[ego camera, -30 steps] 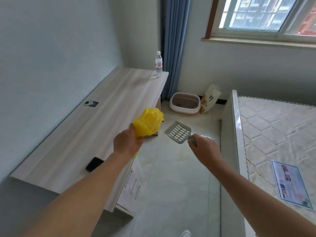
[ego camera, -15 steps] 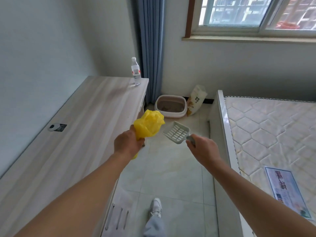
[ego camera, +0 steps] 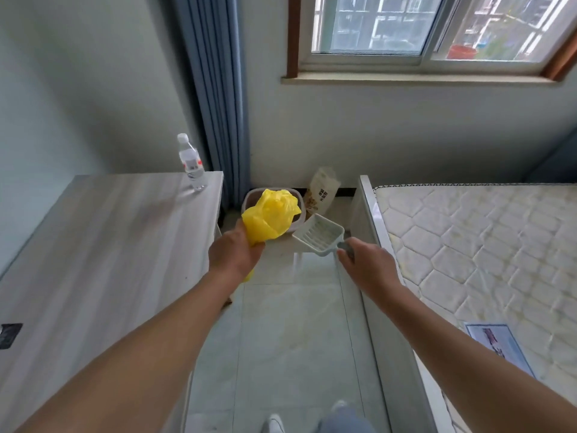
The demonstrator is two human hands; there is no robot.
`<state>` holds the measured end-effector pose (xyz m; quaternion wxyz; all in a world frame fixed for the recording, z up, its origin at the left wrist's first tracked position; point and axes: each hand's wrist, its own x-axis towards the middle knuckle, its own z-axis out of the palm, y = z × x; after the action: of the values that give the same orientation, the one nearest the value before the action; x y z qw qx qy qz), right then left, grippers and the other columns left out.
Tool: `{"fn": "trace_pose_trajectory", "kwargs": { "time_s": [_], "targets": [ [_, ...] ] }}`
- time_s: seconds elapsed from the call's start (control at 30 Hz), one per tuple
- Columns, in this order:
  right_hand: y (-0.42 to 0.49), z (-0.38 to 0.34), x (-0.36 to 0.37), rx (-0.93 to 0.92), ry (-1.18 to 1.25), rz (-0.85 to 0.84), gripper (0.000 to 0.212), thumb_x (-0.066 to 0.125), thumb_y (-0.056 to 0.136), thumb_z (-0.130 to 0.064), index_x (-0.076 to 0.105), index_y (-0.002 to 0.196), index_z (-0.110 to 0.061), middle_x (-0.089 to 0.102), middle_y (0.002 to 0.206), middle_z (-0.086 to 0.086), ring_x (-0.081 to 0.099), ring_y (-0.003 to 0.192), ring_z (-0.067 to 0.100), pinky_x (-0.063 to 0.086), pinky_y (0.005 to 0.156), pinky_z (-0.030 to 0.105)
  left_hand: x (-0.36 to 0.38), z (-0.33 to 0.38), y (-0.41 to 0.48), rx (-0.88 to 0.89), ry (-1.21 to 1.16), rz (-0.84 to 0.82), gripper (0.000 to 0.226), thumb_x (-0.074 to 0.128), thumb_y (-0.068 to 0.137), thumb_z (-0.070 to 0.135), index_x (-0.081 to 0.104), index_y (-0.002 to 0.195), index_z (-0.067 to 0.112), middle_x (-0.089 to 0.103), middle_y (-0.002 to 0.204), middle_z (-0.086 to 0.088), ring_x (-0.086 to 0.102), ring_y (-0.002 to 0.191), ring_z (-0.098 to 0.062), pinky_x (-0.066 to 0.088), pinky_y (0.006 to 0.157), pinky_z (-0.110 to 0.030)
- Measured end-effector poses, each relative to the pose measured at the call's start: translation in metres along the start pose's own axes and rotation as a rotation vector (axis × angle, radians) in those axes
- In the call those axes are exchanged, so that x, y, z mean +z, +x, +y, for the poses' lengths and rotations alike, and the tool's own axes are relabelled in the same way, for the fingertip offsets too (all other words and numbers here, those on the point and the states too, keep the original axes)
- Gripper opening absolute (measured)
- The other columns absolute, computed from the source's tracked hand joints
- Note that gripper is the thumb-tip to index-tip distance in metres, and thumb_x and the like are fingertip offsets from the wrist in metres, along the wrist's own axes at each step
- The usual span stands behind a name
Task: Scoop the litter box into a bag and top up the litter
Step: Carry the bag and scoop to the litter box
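1. Your left hand is clamped round the neck of a crumpled yellow plastic bag. The bunched bulk stands above your fist, and a small yellow tail shows below it.
2. Your right hand is closed on the handle of a pale grey slotted plastic litter scoop. The scoop is held in the air over the floor, open face up, head pointing forward and left.
3. Your hands are apart, both held out ahead of you. Bag and scoop sit near each other, with a narrow gap showing between them.
4. The low, round-rimmed pale plastic litter box sits on the floor against the far wall, between the bench end and the bed. The yellow bag hides most of it, so you cannot tell its contents.
5. A white and tan litter sack leans on the wall just right of the box.
6. The light wood-grain bench runs along your left. A clear plastic water bottle with a white cap stands upright at its far right corner. A small dark object is cut off at the left edge of the picture.
7. A quilted white mattress lies on your right, with a printed blue leaflet flat on it.
8. A blue-grey curtain hangs in the corner behind the bench, and a window sits above the far wall.
9. The pale tiled floor runs ahead of you, and a white shoe shows at the bottom edge.
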<state>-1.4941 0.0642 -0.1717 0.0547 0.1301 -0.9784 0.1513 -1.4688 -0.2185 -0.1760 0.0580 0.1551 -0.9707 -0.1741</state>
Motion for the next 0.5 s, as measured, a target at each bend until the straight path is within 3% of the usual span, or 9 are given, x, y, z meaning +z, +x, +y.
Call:
{"fn": "trace_pose_trajectory", "kwargs": {
  "time_s": [0.17,0.33,0.5],
  "targets": [
    [0.070,0.015,0.018,-0.011,-0.021,-0.034,0.024,0.053,0.097,-0.040,0.062,0.092,-0.018,0.054,0.067,-0.009,0.050,0.057,0.016,0.028,0.048,0.026,0.019,0.010,0.063,-0.017,0.011,-0.014,0.051,0.059,0.091,0.052,0.052,0.125,0.015,0.070,0.097,-0.013,0.067,0.084,-0.037,0.048,0.067,-0.035],
    [0.153,0.054,0.042,-0.098,-0.041,-0.056,0.026,0.052,0.098,-0.041,0.062,0.091,-0.018,0.064,0.072,-0.006,0.049,0.055,0.015,0.028,0.046,0.024,0.043,0.036,0.134,-0.012,0.084,-0.031,0.054,0.059,0.092,0.053,0.050,0.127,0.013,0.070,0.097,-0.015,0.067,0.085,-0.038,0.051,0.069,-0.037],
    [0.231,0.091,0.066,-0.188,-0.057,-0.136,0.026,0.051,0.098,-0.043,0.064,0.096,-0.021,0.071,0.080,-0.004,0.062,0.063,0.017,0.048,0.054,0.029,0.063,0.067,0.195,-0.038,0.132,-0.051,0.058,0.059,0.090,0.058,0.048,0.129,0.015,0.070,0.099,-0.013,0.068,0.089,-0.038,0.056,0.073,-0.042]
  ]
}}
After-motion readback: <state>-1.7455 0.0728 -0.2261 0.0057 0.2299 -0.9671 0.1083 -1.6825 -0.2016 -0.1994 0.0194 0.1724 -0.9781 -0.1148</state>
